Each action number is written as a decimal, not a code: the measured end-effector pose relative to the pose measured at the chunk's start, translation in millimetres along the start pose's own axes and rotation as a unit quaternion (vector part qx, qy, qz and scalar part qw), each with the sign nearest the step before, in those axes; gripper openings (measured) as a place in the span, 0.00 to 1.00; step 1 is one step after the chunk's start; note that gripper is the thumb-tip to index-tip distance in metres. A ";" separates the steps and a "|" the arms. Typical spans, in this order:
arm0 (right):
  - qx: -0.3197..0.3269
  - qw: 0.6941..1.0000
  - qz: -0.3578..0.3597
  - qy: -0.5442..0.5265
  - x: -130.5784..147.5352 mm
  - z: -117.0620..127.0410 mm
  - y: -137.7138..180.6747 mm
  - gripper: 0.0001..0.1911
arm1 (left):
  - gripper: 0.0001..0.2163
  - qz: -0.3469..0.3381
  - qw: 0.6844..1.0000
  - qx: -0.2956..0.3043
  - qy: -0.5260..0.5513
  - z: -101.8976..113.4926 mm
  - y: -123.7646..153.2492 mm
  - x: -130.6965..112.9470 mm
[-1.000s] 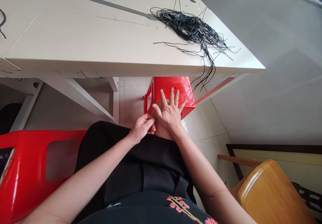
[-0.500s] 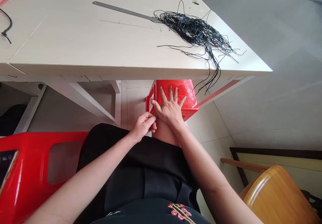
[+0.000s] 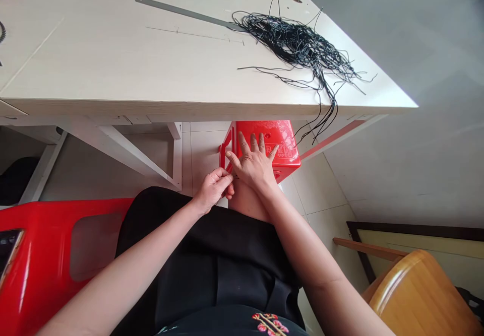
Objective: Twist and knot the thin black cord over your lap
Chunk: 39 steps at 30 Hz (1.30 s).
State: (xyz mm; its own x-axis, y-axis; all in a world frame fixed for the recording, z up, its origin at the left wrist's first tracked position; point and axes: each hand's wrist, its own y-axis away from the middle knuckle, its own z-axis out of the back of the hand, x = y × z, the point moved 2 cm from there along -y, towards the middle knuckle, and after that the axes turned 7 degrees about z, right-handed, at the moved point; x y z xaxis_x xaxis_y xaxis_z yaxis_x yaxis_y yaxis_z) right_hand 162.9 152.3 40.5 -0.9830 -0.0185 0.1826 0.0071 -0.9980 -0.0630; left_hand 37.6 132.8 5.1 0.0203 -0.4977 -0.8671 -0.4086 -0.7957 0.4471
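My right hand (image 3: 255, 163) lies flat on my knee, below the table edge, with its fingers spread and stretched out. My left hand (image 3: 214, 189) is pinched beside its thumb, fingertips closed on a thin black cord (image 3: 235, 177) that shows only as a short dark line between the two hands. The cord runs under my right palm, where it is hidden. A black skirt (image 3: 212, 255) covers my lap.
A pale wooden table (image 3: 113, 69) carries a tangle of black cords (image 3: 298, 46) hanging over its edge and a long metal ruler (image 3: 181, 12). Red plastic stools stand under the table (image 3: 282, 147) and at my left (image 3: 45, 255). A wooden chair (image 3: 412, 295) is at lower right.
The view has drifted slightly. My right fingers have curled back a little on the knee; the left pinch stays where it was.
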 end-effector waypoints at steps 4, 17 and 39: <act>0.016 1.000 0.001 -0.003 0.5 0.0 -1.9 0.35 | 0.07 0.001 1.000 0.000 0.003 1.8 -2.4 0.8; 0.076 0.997 -0.019 -0.028 1.0 -2.1 -17.9 0.39 | 0.07 0.004 1.000 -0.013 -0.009 8.7 -11.5 -4.8; 0.093 0.995 -0.020 -0.029 0.4 4.9 -16.1 0.39 | 0.13 0.003 0.999 0.014 -0.040 15.3 -8.8 -4.6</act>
State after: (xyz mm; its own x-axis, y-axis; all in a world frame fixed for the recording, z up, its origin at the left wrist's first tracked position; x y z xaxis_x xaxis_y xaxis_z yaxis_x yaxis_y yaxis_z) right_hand 163.3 168.1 46.4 -0.9711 0.0241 0.2374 0.0067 -0.9918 0.1279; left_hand 27.1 147.4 1.8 -0.0547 -0.4729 -0.8794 -0.4332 -0.7823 0.4476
